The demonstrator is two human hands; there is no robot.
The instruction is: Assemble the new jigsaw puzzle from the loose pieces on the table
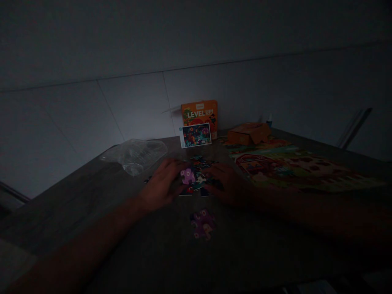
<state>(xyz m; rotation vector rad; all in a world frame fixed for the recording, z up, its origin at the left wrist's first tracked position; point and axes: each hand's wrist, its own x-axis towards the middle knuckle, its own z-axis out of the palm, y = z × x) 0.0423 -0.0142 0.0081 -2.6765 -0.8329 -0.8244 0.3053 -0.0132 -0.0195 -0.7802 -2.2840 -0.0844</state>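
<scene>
In dim light, my left hand point(163, 181) is over a pile of jigsaw pieces, its thumb and fingers curled around the left side of a purple puzzle piece point(188, 176) with round eye shapes. Facing it from the other side, my right hand point(228, 183) rests its spread fingers at the pile's right edge; I see nothing held in them. Dark, mixed-colour puzzle pieces point(200, 179) lie between the two hands. Closer to me, some joined purple pieces point(202, 223) lie on the grey table point(147, 249).
Behind the pile, a picture card point(196, 135) leans against an orange "LEVEL UP!" box point(199, 110). A clear plastic bag point(134, 155) lies at the left. To the right are a large assembled farm puzzle point(288, 167) and an orange carton point(248, 134). A tiled wall backs the table.
</scene>
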